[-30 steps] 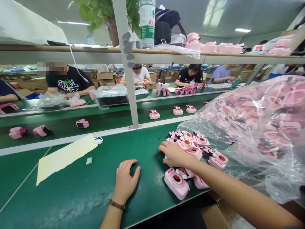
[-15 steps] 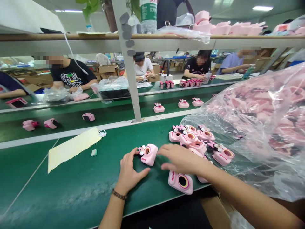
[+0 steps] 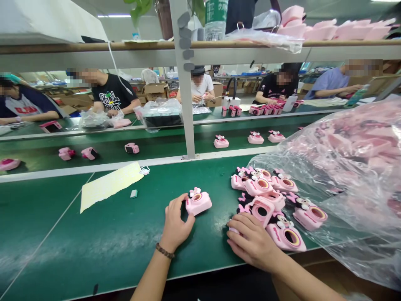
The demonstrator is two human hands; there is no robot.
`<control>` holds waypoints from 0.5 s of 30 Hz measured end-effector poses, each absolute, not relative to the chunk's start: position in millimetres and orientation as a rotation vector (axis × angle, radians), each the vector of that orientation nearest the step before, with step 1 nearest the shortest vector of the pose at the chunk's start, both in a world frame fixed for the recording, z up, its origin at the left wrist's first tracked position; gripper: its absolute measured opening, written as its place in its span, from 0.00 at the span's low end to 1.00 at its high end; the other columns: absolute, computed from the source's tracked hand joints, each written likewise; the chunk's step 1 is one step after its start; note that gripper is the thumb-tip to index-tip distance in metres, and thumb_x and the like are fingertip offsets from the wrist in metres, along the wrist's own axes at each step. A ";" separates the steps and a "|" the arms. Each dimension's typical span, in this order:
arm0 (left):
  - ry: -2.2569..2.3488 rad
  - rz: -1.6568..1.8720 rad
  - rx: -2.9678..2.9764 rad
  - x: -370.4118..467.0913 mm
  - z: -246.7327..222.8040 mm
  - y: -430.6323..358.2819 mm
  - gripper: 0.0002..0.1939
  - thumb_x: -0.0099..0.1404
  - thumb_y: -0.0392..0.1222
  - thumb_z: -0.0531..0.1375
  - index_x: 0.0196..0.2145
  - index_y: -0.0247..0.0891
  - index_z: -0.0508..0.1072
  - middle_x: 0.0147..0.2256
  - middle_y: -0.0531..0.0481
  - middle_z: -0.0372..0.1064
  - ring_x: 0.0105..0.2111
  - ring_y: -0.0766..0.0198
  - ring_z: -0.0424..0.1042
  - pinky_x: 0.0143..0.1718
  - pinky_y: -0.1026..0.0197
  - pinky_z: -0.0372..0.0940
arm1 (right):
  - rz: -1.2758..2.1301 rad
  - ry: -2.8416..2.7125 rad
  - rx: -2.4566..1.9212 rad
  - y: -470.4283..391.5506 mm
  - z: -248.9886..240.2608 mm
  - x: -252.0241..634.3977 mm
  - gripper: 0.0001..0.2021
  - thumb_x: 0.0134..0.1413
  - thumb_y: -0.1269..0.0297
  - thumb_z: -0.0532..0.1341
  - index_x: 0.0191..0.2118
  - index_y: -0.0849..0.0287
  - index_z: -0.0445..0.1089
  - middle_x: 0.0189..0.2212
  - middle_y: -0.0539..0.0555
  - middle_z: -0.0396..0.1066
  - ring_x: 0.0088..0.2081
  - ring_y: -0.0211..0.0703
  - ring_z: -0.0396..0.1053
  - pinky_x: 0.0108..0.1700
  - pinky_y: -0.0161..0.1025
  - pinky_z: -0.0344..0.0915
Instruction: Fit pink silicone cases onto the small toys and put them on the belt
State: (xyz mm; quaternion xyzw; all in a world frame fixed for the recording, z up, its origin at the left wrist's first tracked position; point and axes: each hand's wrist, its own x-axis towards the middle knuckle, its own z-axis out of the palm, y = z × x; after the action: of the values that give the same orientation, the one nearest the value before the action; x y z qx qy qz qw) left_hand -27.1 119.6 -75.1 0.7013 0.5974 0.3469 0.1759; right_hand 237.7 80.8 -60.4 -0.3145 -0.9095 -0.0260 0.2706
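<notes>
My left hand [image 3: 178,221] holds a pink toy camera case [image 3: 200,203] by its left side, thumb and fingers around it. The case has a mouse-and-bow figure on top and a round lens opening; it stands tilted on the green bench. Closed over another pink case [image 3: 233,230] is my right hand [image 3: 250,240], which hides most of it. Just beyond and right of that hand lies a pile of similar cases [image 3: 258,184], some overlapping. One case [image 3: 286,236] lies beside my right hand near the bench edge.
A large clear plastic bag [image 3: 354,167] of pink parts lies at right. Yellow paper [image 3: 111,186] and a small pale block [image 3: 134,193] are at left. Past a metal post [image 3: 186,96], a belt [image 3: 163,146] carries several cameras. Several people sit opposite.
My right hand has moved from beside the left hand's case down onto another case near the bench edge. The case in my left hand has turned more upright. The view has shifted left.
</notes>
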 end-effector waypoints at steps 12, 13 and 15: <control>1.591 0.848 2.126 -28.7 -67.2 116.7 0.26 0.54 0.51 0.68 0.48 0.44 0.67 0.48 0.47 0.69 0.52 0.50 0.64 0.53 0.45 0.56 | 0.119 -2.478 -1.014 90.1 -66.3 217.0 0.03 0.58 0.67 0.59 0.35 0.58 0.70 0.37 0.55 0.71 0.42 0.48 0.65 0.52 0.51 0.58; 1.560 0.895 2.113 -29.7 -66.0 116.0 0.26 0.53 0.49 0.69 0.47 0.44 0.67 0.48 0.48 0.68 0.52 0.50 0.64 0.54 0.45 0.56 | 0.115 -2.465 -1.017 89.7 -68.0 216.1 0.03 0.58 0.68 0.59 0.35 0.58 0.70 0.37 0.55 0.71 0.42 0.48 0.65 0.52 0.51 0.58; 1.507 1.075 2.051 -33.2 -63.3 114.2 0.26 0.54 0.46 0.69 0.48 0.44 0.66 0.49 0.47 0.67 0.52 0.52 0.65 0.54 0.46 0.58 | 0.130 -2.436 -1.028 88.8 -70.0 214.1 0.03 0.58 0.68 0.59 0.36 0.58 0.71 0.37 0.54 0.72 0.42 0.48 0.65 0.51 0.50 0.59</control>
State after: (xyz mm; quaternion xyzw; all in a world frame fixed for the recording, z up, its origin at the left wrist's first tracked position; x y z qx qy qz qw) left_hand -33.2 114.2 -63.3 0.7289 0.5358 0.3823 0.1882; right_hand 214.1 88.8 -70.0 -0.3766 -0.8922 0.0476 0.2446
